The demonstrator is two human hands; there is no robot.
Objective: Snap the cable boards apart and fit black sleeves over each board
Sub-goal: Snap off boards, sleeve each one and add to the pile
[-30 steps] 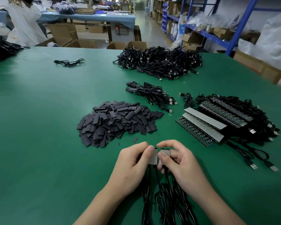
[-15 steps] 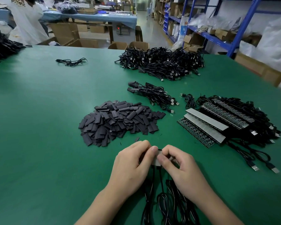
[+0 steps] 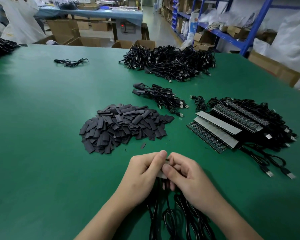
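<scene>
A broad green-covered table (image 3: 42,118) fills the view, in a storeroom with blue metal shelving (image 3: 256,21) on the right, brown cardboard boxes (image 3: 62,30) on the floor behind, and a person in a white garment (image 3: 19,19) at the far left. On the table lie a heap of flat black sleeves (image 3: 123,125), a small bundle of black USB cables (image 3: 163,99) beyond it, a large tangled pile of black cables (image 3: 171,64) further back, one loose black cable (image 3: 71,61) at the far left, and, on the right, a stack of long dark board panels (image 3: 232,125) with cables attached. Near the front edge the left hand (image 3: 142,172) and right hand (image 3: 185,174) are pressed together, fingers curled, thumbs and forefingers pinching a short pale strip of cable boards (image 3: 160,174); its black leads (image 3: 168,215) trail down between the wrists. Only a pale edge and a small black tip of the strip show. A second ago the strip was held flat with its pale face plainly visible between the thumbs; since then the hands have closed in until the fingertips almost meet, hiding most of it.
</scene>
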